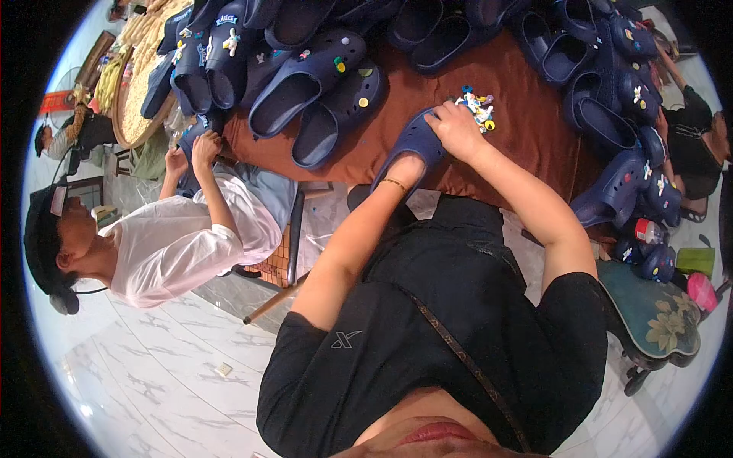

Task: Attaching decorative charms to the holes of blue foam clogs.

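Observation:
A navy blue clog [422, 137] with holes in its upper is in front of me, over the near edge of the brown cloth. My left hand [405, 169] reaches into its foot opening and holds it from inside, the fingers hidden by the upper. Over the toe, my right hand [456, 131] is closed with bent fingers against the clog. Whether a small piece is between those fingers cannot be made out. Just beyond the right hand lies a pile of small colourful shoe charms [479, 112].
Many navy clogs [305, 88], some with charms, line the brown-covered table [527, 145] at left, back and right. To my left a seated person [183, 237] in white handles another clog [197, 136]. At right stand a flowered stool [657, 320] and a bottle [649, 231].

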Demonstrator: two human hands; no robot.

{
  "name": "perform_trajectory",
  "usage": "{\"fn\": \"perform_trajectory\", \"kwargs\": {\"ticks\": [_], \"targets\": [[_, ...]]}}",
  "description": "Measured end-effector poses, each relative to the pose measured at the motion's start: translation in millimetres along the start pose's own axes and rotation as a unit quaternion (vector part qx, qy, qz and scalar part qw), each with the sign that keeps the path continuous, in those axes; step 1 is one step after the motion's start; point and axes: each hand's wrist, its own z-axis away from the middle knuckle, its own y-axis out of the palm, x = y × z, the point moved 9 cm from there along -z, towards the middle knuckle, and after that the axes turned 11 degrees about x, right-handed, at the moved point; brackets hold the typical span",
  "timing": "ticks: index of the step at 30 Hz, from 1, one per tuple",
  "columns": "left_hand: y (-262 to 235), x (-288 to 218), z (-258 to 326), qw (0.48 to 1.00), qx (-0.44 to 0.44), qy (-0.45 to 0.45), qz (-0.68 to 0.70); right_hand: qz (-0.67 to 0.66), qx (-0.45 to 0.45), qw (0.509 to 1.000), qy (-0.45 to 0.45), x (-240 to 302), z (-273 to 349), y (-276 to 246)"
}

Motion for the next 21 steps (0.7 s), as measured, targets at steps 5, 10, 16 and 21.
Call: {"fn": "perform_trajectory", "kwargs": {"ticks": [5, 10, 16, 21], "targets": [[5.6, 17.6, 9.2, 0.999, -0.019, -0.035, 0.015, 0.054, 0.013, 0.998, 0.014, 14.3, -4.3, 9.0], [-10.6, 6.9, 6.9, 0.996, -0.056, -0.036, 0.054, 0.008, 0.1, 0.994, 0.049, 5.5, -14.6, 17.8], [-27.5, -16.6, -3.8, 0.991, -0.041, -0.042, 0.124, -0.234, 0.235, 0.93, 0.16, -56.1, -31.9, 51.2], [-28.8, -19.2, -4.8, 0.995, -0.069, 0.016, 0.071, -0.202, 0.174, 0.956, 0.122, -48.5, -43.7, 45.4]]}}
